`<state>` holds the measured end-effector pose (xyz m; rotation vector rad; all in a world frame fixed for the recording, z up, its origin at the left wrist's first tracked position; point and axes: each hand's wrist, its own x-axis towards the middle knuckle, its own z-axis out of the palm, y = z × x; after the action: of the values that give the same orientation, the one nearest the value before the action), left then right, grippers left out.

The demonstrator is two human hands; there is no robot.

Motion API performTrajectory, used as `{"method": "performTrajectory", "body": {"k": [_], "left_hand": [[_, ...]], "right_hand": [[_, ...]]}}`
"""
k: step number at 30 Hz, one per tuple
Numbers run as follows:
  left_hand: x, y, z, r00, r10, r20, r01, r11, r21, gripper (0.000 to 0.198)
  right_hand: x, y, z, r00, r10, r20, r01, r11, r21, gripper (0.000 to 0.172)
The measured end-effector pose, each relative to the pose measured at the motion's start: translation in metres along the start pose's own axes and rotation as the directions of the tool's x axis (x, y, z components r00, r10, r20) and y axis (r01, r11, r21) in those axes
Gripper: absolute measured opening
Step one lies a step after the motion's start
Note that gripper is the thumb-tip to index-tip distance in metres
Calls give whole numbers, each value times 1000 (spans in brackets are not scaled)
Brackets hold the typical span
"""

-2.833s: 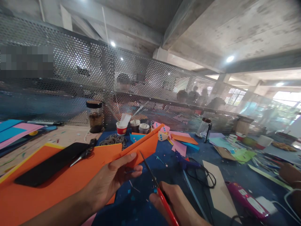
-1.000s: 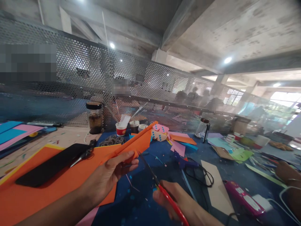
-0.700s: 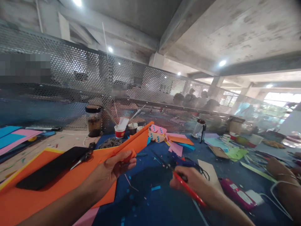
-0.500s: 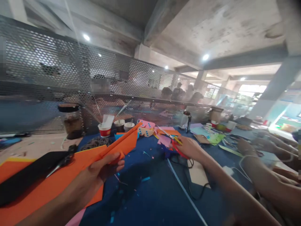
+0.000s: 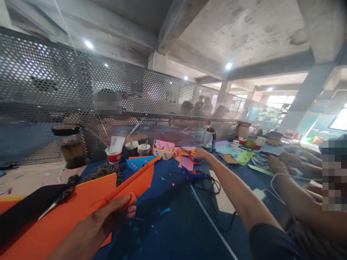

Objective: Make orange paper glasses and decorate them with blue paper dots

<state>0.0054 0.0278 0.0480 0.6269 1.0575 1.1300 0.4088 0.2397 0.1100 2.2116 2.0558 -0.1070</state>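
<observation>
My left hand [image 5: 105,220] is closed on a folded orange paper sheet [image 5: 130,184], thumb on top, low at the left over the blue table [image 5: 176,231]. My right arm stretches far forward. My right hand [image 5: 202,153] rests at the back of the table with its fingers curled at the red handles of the scissors [image 5: 194,160]. The scissors lie over pink and orange paper scraps [image 5: 185,162]. Their blades are hard to make out.
A black phone [image 5: 24,211] and dark small scissors [image 5: 58,198] lie on orange sheets at left. A jar [image 5: 69,144], paper cups [image 5: 114,155], a blue glue gun [image 5: 193,175] with black cord and a perforated metal screen [image 5: 81,94] stand behind. Another person's arms [image 5: 287,171] reach in at right.
My right hand has carried the red scissors from beside the orange paper out to the far paper scraps. The view has swung right. My left hand keeps its hold on the orange paper.
</observation>
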Motion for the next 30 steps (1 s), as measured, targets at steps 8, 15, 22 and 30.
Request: {"method": "performTrajectory", "body": {"k": [8,15,22,30], "left_hand": [[-32,13,23,994,-49,-100,56,996,67,15],[-54,-3,16,999,40,-30,-39,999,27,11],[-75,-26,2,997,39,66,-40,999,13,28],[-88,-47,-4,999,7,33,-7,1000,11,31]], "right_hand": [[-19,-10,-6,968,-65,-242,98,987,128,40],[-130,-63,-3,751,-219,-623,434,875,215,23],[-275,-126,58,196,-715,-671,908,391,-152,15],[-270,-149,92,154,-746,-648,839,445,-313,5]]}}
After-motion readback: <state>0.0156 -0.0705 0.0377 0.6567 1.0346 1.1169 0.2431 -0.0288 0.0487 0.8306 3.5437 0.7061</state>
